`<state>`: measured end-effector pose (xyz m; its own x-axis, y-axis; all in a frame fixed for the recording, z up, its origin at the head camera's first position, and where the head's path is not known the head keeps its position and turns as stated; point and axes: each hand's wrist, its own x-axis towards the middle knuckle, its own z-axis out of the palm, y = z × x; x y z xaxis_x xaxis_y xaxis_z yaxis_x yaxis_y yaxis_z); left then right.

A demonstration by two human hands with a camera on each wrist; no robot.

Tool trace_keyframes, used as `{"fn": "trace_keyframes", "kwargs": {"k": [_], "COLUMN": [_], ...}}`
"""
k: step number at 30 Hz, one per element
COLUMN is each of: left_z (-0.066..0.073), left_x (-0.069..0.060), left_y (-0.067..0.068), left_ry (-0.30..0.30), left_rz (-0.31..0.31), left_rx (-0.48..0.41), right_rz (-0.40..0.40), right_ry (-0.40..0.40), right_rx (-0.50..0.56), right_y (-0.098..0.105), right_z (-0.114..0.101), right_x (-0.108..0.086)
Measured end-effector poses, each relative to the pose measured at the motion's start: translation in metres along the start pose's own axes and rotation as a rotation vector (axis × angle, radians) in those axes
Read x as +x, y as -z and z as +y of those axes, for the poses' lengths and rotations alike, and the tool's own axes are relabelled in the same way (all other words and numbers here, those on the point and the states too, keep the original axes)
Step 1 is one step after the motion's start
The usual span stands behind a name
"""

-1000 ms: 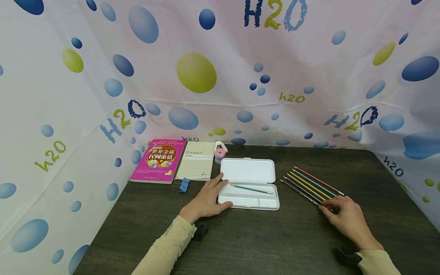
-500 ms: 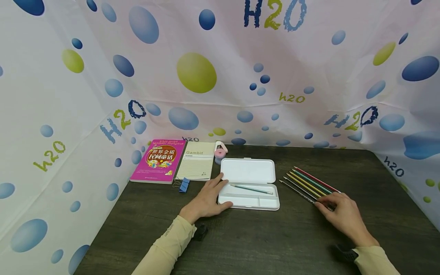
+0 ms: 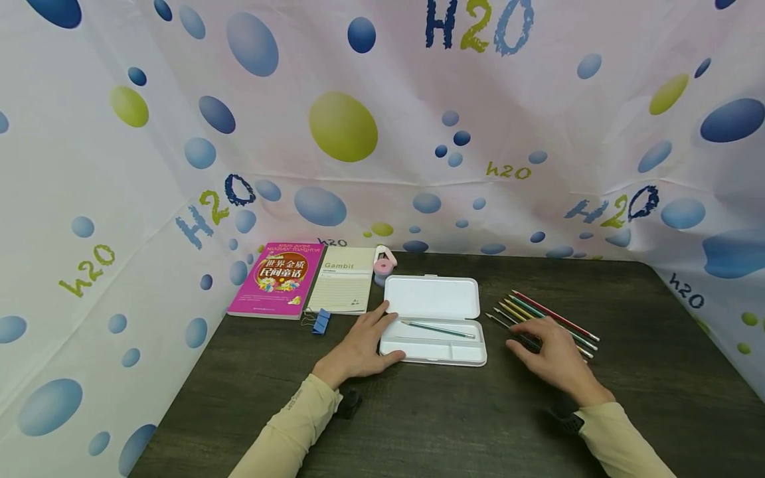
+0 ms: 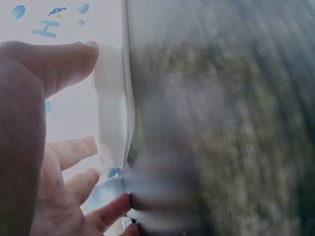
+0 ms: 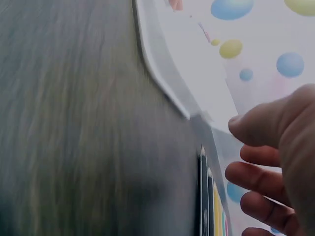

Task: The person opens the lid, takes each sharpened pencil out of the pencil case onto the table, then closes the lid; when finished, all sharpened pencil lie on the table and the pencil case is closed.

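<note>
An open white case (image 3: 412, 348) lies with its lid hinged back and a green pencil (image 3: 439, 328) inside. My left hand (image 3: 358, 345) rests at its left side, fingers spread; in the left wrist view the thumb of that hand (image 4: 22, 128) is beside the case edge (image 4: 113, 98). Several pencils, the outermost a red pencil (image 3: 556, 315), lie slanted side by side right of the case. Over the dark pencils on their left side is my right hand (image 3: 556, 358), covering parts of them. In the right wrist view, bent fingers and thumb of this hand (image 5: 295, 142) stand apart, beside pencils (image 5: 204, 196), gripping none.
At the back left lie a pink book (image 3: 277, 279) and a lined notebook (image 3: 342, 282). A blue binder clip (image 3: 321, 322) sits in front of them. A pink roll-shaped item (image 3: 384, 267) stands behind the case's left corner. A patterned sheet (image 3: 418, 133) rises behind the dark table (image 3: 448, 418).
My right hand has moved left from the lower ends of the pencils, and those of the red, green and yellow ones now show. My left hand has stayed against the case.
</note>
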<state>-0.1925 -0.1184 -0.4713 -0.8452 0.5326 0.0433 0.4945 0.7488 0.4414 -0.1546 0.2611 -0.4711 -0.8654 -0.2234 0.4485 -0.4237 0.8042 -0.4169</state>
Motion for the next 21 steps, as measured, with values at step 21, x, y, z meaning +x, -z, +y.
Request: {"fn": "trace_keyframes", "kwargs": {"k": [21], "left_z": [0.000], "left_x": [0.000], "left_y": [0.001], "left_ry": [-0.001], "left_rz": [-0.004], "left_rx": [0.001], "right_rz": [-0.165], "right_ry": [0.180], "right_rx": [0.065], "right_y": [-0.035], "right_z": [-0.034], "right_x": [0.031]}}
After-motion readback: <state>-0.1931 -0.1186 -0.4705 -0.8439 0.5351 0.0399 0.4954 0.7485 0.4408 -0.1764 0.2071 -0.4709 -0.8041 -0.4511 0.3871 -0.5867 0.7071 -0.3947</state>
